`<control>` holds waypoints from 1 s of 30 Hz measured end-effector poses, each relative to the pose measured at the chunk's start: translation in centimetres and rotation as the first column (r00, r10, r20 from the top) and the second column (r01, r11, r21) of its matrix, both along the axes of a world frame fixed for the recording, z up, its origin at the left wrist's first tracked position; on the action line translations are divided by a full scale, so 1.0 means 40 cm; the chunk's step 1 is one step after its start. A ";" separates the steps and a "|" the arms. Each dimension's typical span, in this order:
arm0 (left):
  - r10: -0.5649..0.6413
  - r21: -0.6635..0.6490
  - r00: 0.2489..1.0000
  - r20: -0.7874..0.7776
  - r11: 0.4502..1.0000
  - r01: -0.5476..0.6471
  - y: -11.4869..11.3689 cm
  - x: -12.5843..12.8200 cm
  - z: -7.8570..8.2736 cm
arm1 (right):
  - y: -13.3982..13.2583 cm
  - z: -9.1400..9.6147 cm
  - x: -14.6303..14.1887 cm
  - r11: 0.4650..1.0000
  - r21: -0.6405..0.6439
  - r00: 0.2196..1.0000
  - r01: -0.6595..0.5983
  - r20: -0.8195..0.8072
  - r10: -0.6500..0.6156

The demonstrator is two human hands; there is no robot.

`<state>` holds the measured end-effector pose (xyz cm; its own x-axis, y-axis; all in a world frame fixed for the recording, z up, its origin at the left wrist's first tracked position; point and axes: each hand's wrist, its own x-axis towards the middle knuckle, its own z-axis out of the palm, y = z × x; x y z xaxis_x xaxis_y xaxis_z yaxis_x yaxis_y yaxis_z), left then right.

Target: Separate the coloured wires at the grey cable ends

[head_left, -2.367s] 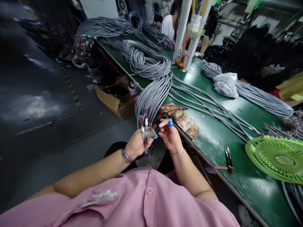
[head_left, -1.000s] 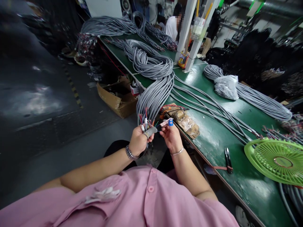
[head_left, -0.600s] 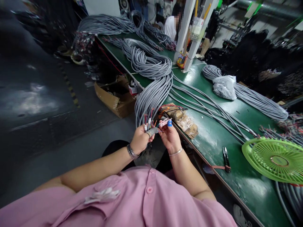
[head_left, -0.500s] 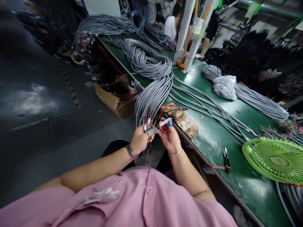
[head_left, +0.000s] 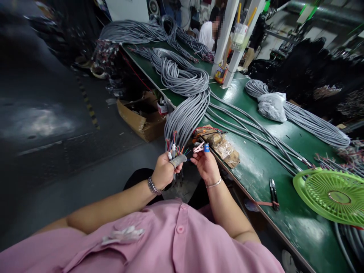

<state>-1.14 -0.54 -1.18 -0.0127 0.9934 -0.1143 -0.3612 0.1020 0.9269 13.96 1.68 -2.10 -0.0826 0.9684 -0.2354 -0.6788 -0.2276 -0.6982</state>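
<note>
Left hand [head_left: 164, 170] grip wrapped round gray cables [head_left: 173, 152]: two have white collars [head_left: 173, 146], colored wires [head_left: 182, 150] beside uncollared; right hand [head_left: 207, 165] pinching pink clip-like tool [head_left: 198, 148].

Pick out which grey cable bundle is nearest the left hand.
The looped bundle draping off the table just beyond the left hand; the bundle under the plastic bag and the far-end pile lie farther away.

Head-worn view, looking forward and down from above the wearer's shirt [head_left: 159, 239], which fills the near edge; left hand [head_left: 165, 170] and right hand [head_left: 207, 167] lie close, just below centre; table [head_left: 250, 176] runs from lower right to upper left, floor [head_left: 48, 159] at left, a co-worker [head_left: 206, 35] far off at top
</note>
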 end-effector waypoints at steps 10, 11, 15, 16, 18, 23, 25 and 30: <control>-0.013 0.021 1.000 -0.021 1.000 0.014 0.013 0.014 -0.006 | 0.009 -0.037 -0.012 0.984 0.136 0.985 0.112 0.115 -0.128; -0.017 0.021 1.000 -0.020 1.000 0.018 0.014 0.016 -0.008 | 0.012 -0.039 -0.011 0.989 0.121 0.992 0.081 0.090 -0.092; -0.038 0.007 0.999 -0.029 0.999 0.039 0.021 0.023 -0.015 | 0.029 -0.039 -0.010 0.999 0.040 0.999 0.026 -0.026 -0.025; -0.046 0.008 0.998 -0.038 0.999 0.047 0.022 0.025 -0.017 | 0.032 -0.038 -0.012 0.999 0.029 0.998 0.041 -0.040 -0.039; -0.064 0.019 0.996 -0.058 0.998 0.065 0.025 0.027 -0.020 | 0.036 -0.035 -0.016 0.996 0.023 0.995 0.082 -0.052 -0.081; -0.077 0.045 0.991 -0.114 0.996 0.082 0.032 0.029 -0.029 | 0.033 -0.033 -0.026 0.993 0.029 0.992 0.116 -0.059 -0.114; -0.079 0.047 0.989 -0.128 0.995 0.086 0.031 0.028 -0.032 | 0.030 -0.033 -0.025 0.995 0.019 0.993 0.095 -0.073 -0.094; -0.063 0.023 0.994 -0.087 0.998 0.065 0.018 0.017 -0.034 | 0.022 -0.032 -0.009 0.999 -0.025 0.993 0.023 -0.116 -0.025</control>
<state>-0.46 0.17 -2.54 0.0420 0.9951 -0.0899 -0.2734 0.0980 0.9569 13.59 2.55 -3.37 -0.0876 0.9647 -0.2483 -0.7602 -0.2258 -0.6092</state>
